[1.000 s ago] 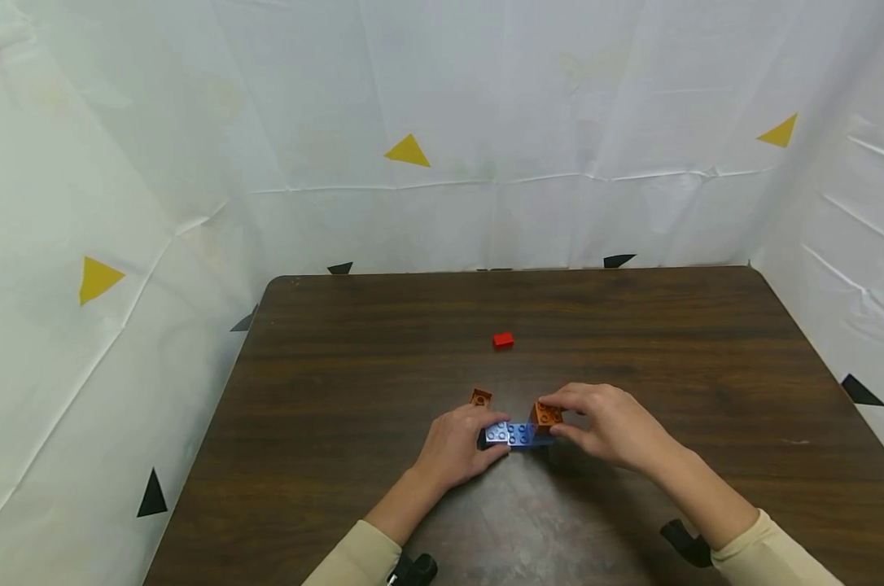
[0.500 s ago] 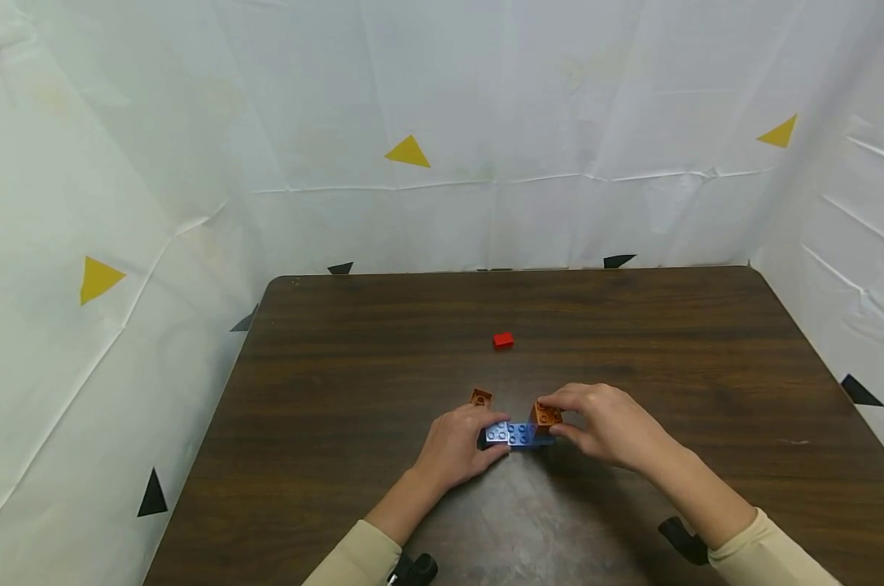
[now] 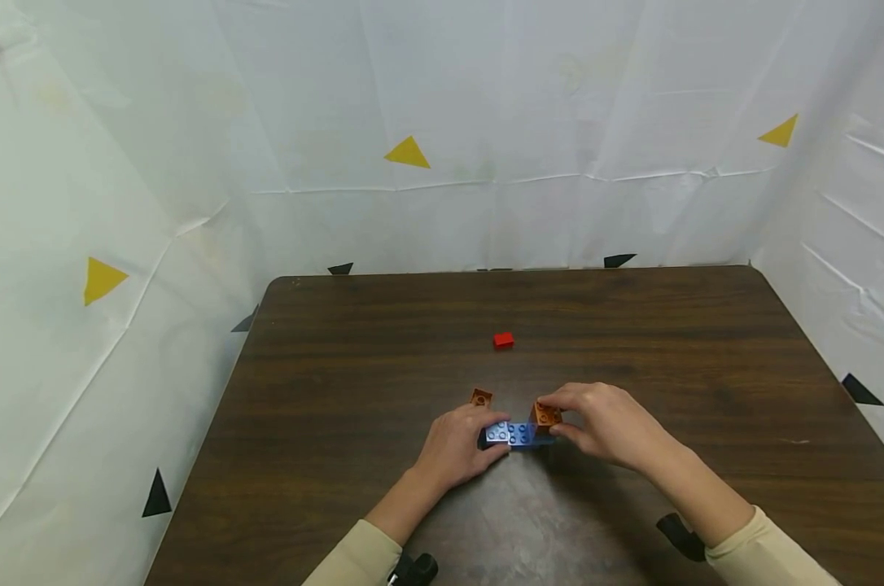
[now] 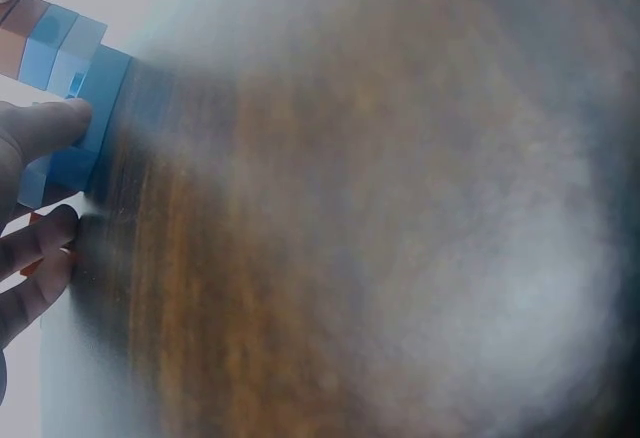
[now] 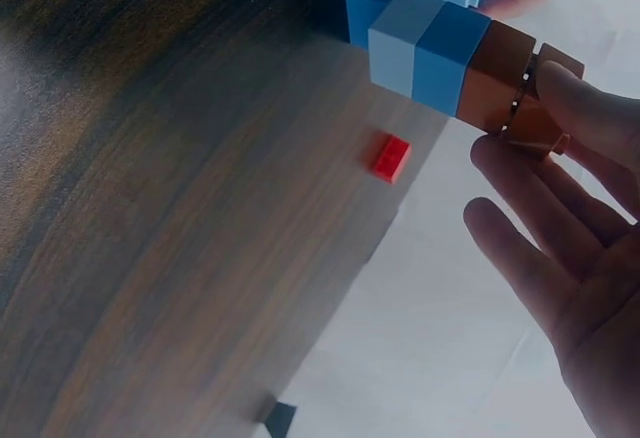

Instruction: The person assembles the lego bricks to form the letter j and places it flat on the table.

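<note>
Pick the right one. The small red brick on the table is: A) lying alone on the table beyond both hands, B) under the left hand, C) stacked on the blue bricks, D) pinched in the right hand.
A: the red brick lies by itself on the table, farther away than the left hand and right hand, which are at the blue bricks.

Glossy plastic bricks [image 3: 518,432], wood-grain table [image 3: 383,342]
</note>
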